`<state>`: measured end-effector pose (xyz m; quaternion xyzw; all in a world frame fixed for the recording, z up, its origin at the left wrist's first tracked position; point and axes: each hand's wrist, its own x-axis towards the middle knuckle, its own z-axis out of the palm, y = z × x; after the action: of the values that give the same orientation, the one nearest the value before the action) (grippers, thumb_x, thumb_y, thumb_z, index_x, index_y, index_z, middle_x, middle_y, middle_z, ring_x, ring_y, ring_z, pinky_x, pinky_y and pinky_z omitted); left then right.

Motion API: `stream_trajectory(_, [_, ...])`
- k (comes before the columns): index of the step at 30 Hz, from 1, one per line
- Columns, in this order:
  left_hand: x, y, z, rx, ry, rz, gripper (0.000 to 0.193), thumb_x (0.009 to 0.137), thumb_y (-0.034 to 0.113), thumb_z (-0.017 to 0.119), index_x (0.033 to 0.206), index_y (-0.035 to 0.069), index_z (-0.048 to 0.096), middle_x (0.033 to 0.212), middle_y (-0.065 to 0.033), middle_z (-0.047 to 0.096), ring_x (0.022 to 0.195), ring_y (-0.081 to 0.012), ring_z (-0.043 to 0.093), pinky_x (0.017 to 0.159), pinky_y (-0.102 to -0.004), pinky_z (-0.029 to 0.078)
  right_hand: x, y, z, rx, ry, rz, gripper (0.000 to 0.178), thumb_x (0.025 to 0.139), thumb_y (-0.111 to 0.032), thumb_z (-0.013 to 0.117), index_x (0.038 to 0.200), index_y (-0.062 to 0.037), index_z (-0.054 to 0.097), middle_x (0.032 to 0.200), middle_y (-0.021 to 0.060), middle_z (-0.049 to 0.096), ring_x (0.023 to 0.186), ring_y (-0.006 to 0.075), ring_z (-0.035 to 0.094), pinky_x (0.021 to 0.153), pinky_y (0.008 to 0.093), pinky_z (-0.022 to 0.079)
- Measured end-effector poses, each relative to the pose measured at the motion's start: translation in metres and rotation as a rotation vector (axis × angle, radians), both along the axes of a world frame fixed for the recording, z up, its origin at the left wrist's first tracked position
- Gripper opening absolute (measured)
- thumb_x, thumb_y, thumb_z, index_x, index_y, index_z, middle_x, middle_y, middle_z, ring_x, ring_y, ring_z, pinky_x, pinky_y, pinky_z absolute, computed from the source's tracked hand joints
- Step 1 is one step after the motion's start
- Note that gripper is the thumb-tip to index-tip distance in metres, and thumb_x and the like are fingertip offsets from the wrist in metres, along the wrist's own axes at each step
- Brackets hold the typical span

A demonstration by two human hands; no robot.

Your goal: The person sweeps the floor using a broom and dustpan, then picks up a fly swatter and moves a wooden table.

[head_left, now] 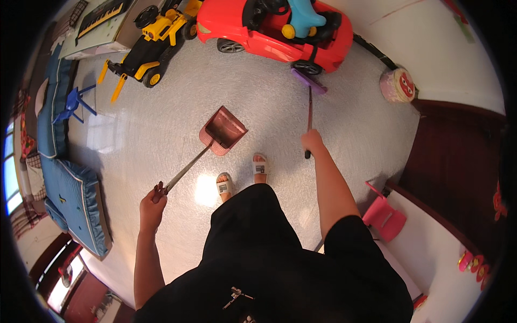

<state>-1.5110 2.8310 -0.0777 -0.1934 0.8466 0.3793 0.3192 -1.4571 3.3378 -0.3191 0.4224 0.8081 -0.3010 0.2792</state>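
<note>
My left hand (153,205) is closed round the end of a long metal handle. That handle leads to a reddish-brown dustpan (211,135), which rests on the floor ahead of my feet with its mouth facing away to the right. On the right, my right hand (312,141) grips the dark handle of a broom (309,82). The broom's purple head touches the floor close beside the rear wheel of a red toy car (274,46). Any dirt in the dustpan is too small to make out.
A yellow and black ride-on digger (156,46) stands left of the car. Along the left wall run a blue sofa (75,204) and a small blue chair (75,105). A round tub (397,85) is at the far right, and a pink chair (385,216) stands nearer.
</note>
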Motion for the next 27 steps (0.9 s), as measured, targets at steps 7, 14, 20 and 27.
stream_trajectory(7, [-0.018, 0.006, -0.001, 0.004, 0.029, 0.033, 0.039, 0.082, 0.006, 0.057, 0.119, -0.007, 0.053, 0.115, -0.0106, 0.062, 0.105, -0.0129, 0.057, 0.092, -0.0249, 0.041, 0.002, -0.041, 0.002, -0.089, -0.211, 0.336, 0.041, 0.077, -0.012, 0.055, 0.113, 0.0071, 0.047, 0.087, 0.0275, 0.061, 0.069, 0.0323, 0.064, 0.059, 0.0387, 0.050])
stream_trajectory(14, [-0.024, 0.017, 0.002, -0.005, 0.043, 0.068, 0.040, 0.081, 0.006, 0.057, 0.119, -0.007, 0.053, 0.113, -0.0105, 0.063, 0.102, -0.0136, 0.060, 0.090, -0.0258, 0.043, 0.049, -0.032, 0.096, -0.350, -0.092, -0.064, 0.035, 0.077, -0.008, 0.054, 0.107, 0.0079, 0.044, 0.077, 0.0196, 0.057, 0.048, 0.0240, 0.057, 0.040, 0.0357, 0.045])
stream_trajectory(20, [-0.039, 0.031, 0.001, -0.028, 0.065, -0.004, 0.039, 0.082, 0.007, 0.057, 0.118, -0.007, 0.054, 0.109, -0.0124, 0.064, 0.100, -0.0149, 0.060, 0.088, -0.0261, 0.045, -0.003, -0.019, -0.085, 0.059, 0.260, 0.202, 0.017, 0.075, -0.013, 0.057, 0.078, 0.0035, 0.061, 0.074, 0.0255, 0.060, 0.071, 0.0383, 0.061, 0.065, 0.0402, 0.049])
stream_trajectory(27, [-0.024, 0.022, 0.002, -0.012, 0.076, 0.083, 0.039, 0.083, 0.007, 0.056, 0.119, -0.007, 0.053, 0.107, -0.0126, 0.065, 0.099, -0.0148, 0.061, 0.087, -0.0258, 0.046, -0.120, -0.110, -0.047, -0.181, 0.031, -0.199, 0.027, 0.074, -0.011, 0.057, 0.090, 0.0108, 0.056, 0.077, 0.0266, 0.062, 0.070, 0.0361, 0.064, 0.059, 0.0449, 0.050])
